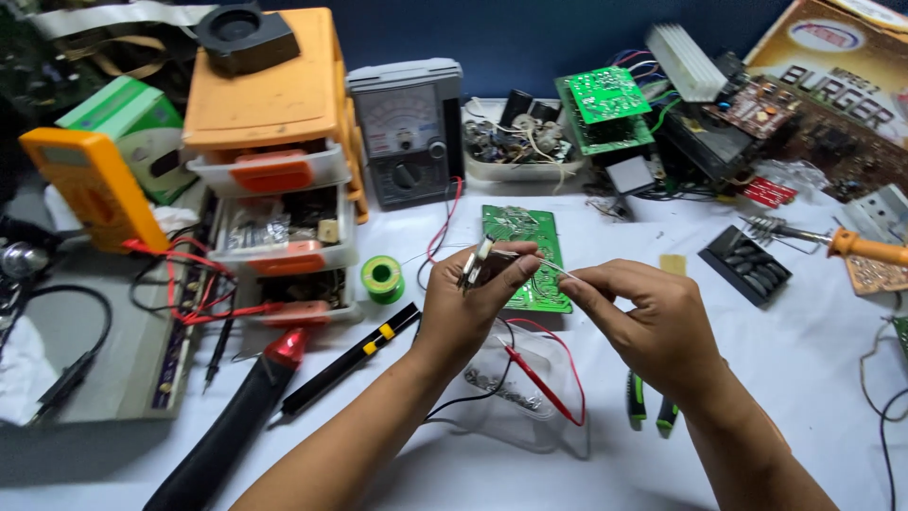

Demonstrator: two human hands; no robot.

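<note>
My left hand (468, 308) grips a small metal electronic part (480, 264) with thin leads, held above the white table. My right hand (643, 317) pinches the end of a thin wire lead (550, 266) that runs from that part. Both hands hover just in front of a green circuit board (525, 241) lying flat on the table. Under my hands sits a clear plastic tray (515, 388) with small metal bits, crossed by a red test probe (539, 383).
An orange drawer cabinet (274, 142) stands at the left with drawers pulled out, a grey analog meter (407, 132) beside it. A yellow multimeter (95, 185), solder spool (382, 278), black tool (236, 426), soldering iron (851, 244), green-handled pliers (648, 407) and more boards (605, 104) lie around.
</note>
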